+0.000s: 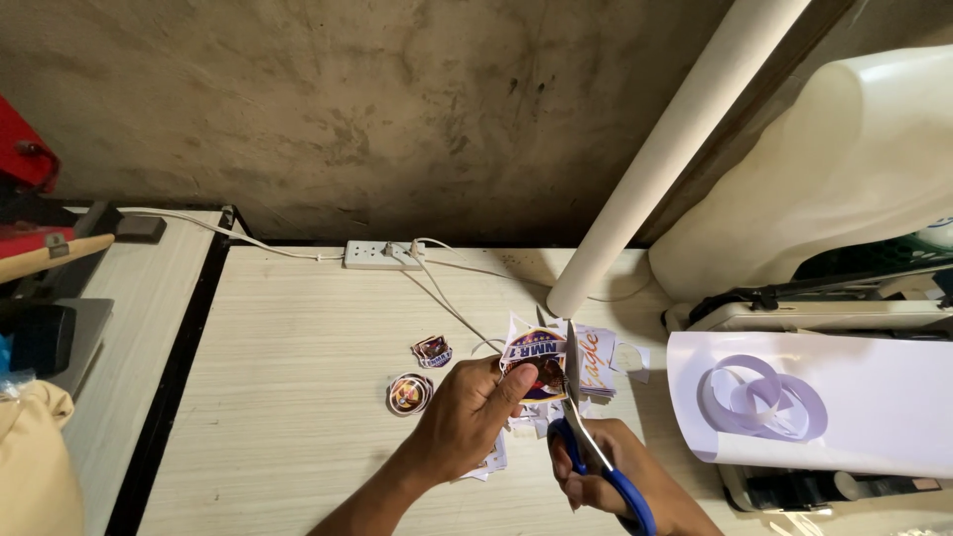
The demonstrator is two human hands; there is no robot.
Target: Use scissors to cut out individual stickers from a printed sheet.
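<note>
My left hand (467, 412) fingers pinching a printed sticker sheet (536, 357), my right hand (606, 481) fingers gripping blue-handled scissors (586, 437), near the tabletop (298, 397) front edge

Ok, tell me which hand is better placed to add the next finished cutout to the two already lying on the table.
Left, probably. The left hand pinches the printed sticker sheet and is nearest the two cutouts. The right hand is on the far side, its fingers through the blue scissors.

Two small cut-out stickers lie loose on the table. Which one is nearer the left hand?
The round sticker, lower and farther left, lies closest to the left hand. The other cut-out is a less regular shape and sits farther up the table, toward the power strip.
</note>
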